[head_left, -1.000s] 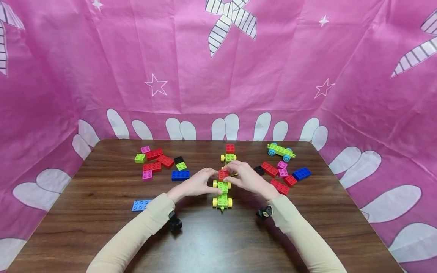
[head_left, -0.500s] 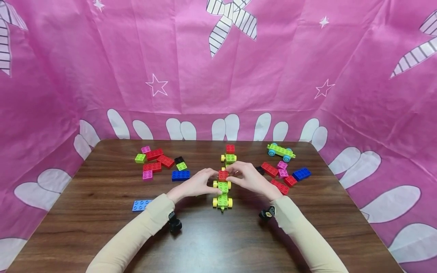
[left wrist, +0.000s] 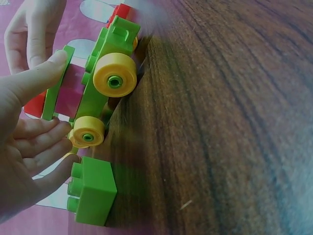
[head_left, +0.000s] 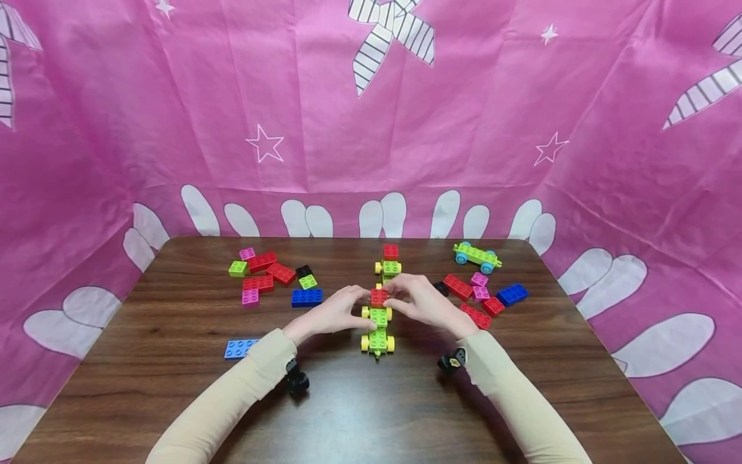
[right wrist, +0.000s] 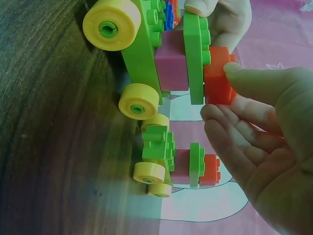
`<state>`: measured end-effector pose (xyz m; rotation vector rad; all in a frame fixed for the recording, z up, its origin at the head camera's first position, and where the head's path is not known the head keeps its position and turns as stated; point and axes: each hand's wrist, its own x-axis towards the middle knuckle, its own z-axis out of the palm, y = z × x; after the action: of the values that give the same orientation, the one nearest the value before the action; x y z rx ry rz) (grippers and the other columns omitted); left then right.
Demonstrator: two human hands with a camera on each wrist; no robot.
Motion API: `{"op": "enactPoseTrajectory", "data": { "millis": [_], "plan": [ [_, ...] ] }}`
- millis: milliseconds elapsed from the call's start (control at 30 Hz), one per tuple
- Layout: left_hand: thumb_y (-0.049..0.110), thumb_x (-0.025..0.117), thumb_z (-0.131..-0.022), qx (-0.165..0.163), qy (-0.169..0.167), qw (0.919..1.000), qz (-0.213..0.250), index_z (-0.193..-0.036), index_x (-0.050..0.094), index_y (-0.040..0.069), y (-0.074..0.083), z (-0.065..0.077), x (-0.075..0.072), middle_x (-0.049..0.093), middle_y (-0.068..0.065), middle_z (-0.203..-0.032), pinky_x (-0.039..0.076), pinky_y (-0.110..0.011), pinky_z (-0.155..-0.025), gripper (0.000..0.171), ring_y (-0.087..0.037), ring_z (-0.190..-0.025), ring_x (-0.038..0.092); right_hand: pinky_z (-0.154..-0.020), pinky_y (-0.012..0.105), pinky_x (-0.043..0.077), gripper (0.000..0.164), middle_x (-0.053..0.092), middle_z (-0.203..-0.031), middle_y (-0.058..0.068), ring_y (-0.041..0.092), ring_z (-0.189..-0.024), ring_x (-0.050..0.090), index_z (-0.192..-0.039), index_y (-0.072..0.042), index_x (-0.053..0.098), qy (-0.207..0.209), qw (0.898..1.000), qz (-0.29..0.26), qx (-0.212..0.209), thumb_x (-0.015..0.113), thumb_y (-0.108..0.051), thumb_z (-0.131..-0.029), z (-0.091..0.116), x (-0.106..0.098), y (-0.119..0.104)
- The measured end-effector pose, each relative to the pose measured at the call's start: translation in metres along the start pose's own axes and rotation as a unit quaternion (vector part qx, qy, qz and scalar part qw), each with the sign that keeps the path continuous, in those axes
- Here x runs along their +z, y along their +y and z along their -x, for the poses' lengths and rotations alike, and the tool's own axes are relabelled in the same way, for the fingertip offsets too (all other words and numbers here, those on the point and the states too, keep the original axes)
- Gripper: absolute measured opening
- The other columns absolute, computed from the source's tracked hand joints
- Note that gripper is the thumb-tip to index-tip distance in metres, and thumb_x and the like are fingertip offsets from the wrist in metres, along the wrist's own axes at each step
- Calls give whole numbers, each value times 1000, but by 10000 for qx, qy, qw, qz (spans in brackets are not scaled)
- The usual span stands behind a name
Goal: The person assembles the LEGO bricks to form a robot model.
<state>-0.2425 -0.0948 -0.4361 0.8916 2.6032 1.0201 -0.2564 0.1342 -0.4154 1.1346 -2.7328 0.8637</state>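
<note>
A green wheeled base (head_left: 378, 341) with yellow wheels stands in the middle of the table. In the left wrist view, a pink brick (left wrist: 70, 90) sits on it, with a green plate (left wrist: 57, 84) above and a red brick (left wrist: 35, 105) at the plate's far end. My left hand (head_left: 339, 310) holds the green plate, thumb on its near end. My right hand (head_left: 422, 303) pinches the red brick; in the right wrist view the thumb (right wrist: 244, 73) presses its studded top, with fingertips at its far side.
Behind stands a similar stacked car (right wrist: 166, 169) with its own red brick (head_left: 391, 251). Red, pink, black, green and blue bricks lie on both sides. A blue-wheeled green base (head_left: 477, 256) is back right, a light blue brick (head_left: 239, 348) front left, a loose green brick (left wrist: 95, 192) by my left hand.
My right hand has shifted slightly to the right, and more of the red brick shows. The left hand and the car have stayed in place.
</note>
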Motion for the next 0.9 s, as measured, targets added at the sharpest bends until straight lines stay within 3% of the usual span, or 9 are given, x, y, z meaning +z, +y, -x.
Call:
{"op": "enactPoseTrajectory", "data": {
  "millis": [300, 500, 700, 900],
  "plan": [
    [43, 71, -79, -19, 33, 10000, 22, -131, 50, 7, 1, 2, 0, 57, -9, -124, 46, -42, -99, 66, -25, -118, 52, -77, 22, 55, 28, 68, -96, -3, 6, -86, 63, -107, -14, 65, 19, 9997, -67, 249, 72, -23, -82, 2, 2, 0],
    [48, 69, -80, -19, 54, 9996, -264, -132, 50, 9, -1, 2, 1, 56, -8, -126, 45, -41, -100, 68, -21, -118, 51, -77, 22, 55, 30, 68, -101, -5, 6, -87, 63, -110, -17, 65, 92, 9996, 22, 253, 72, -27, -82, 5, 4, 2],
    [53, 66, -80, 8, 85, 9980, -626, -134, 50, 11, -2, 5, 2, 55, -4, -126, 46, -39, -100, 69, -17, -117, 49, -78, 24, 55, 30, 68, -104, -5, 6, -89, 62, -111, -18, 65, 134, 9998, 20, 127, 72, -26, -82, 6, 4, 3],
    [53, 65, -81, 45, 101, 9975, -692, -134, 49, 14, -1, 7, 2, 55, -3, -127, 46, -39, -99, 68, -16, -116, 49, -79, 23, 55, 27, 68, -106, -4, 6, -90, 63, -110, -18, 65, 206, 9998, 38, -70, 70, -25, -84, 7, 4, 4]
  ]
}}
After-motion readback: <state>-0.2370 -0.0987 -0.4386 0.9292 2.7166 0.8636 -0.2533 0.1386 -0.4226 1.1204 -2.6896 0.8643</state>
